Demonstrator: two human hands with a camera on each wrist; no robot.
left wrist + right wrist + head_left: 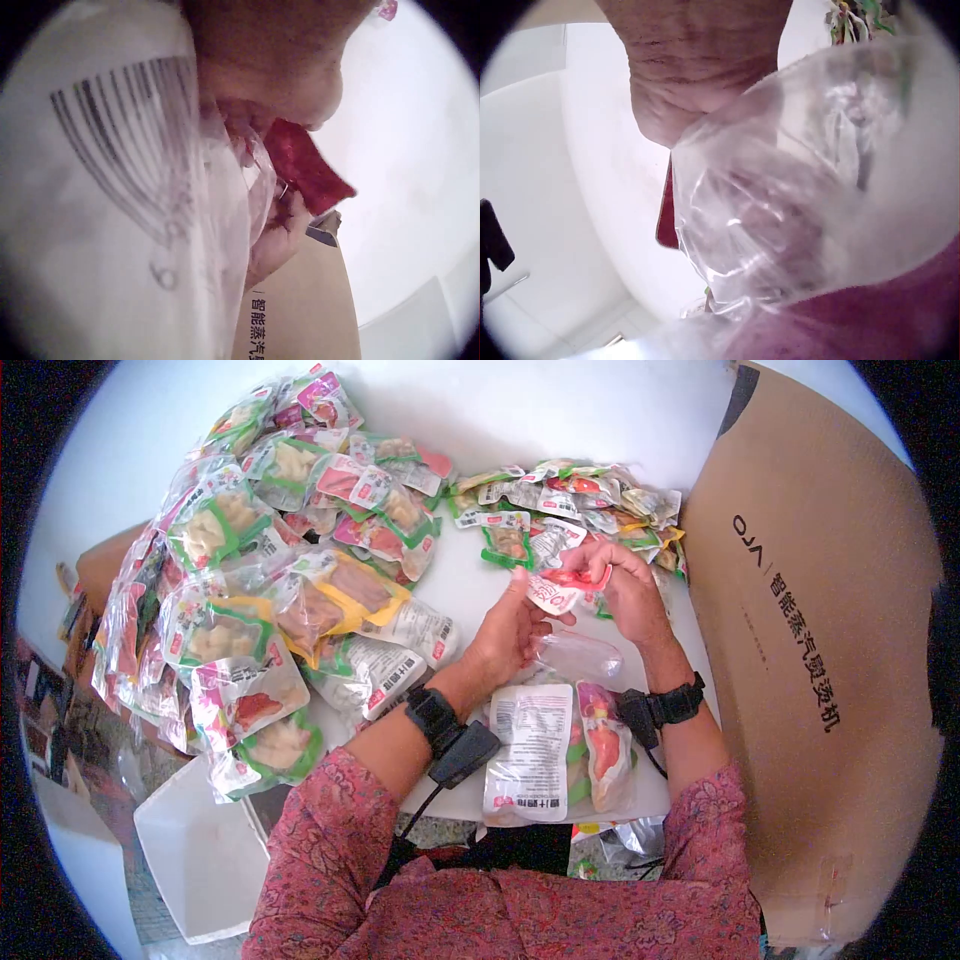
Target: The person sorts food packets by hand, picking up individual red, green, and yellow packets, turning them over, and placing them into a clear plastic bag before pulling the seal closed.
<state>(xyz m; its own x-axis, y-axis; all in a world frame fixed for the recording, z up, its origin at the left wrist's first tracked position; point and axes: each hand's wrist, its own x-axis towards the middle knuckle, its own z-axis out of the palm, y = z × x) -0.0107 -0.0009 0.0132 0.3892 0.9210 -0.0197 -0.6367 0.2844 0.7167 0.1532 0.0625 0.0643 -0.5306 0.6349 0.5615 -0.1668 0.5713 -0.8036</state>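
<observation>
A small red-and-white packet (pixel 556 596) is up between my two hands in the head view. My right hand (pixel 634 598) pinches its right side with curled fingers. At its left edge, my left hand (pixel 500 638) grips it with the thumb raised. In the left wrist view the packet's red side (pixel 306 165) shows between both hands. Just below the hands lies a clear plastic bag (pixel 580 657), and its crinkled film (pixel 742 217) fills much of the right wrist view. Nearest my body are a white printed food pouch (pixel 528 750) and a pouch with reddish contents (pixel 606 755).
A large heap of sealed food pouches (pixel 220 530) covers the left of the white table (pixel 470 575). A smaller pile of pouches (pixel 570 495) lies at the back. A tall cardboard box (pixel 820 690) walls off the right side. A white container (pixel 200 850) stands low at left.
</observation>
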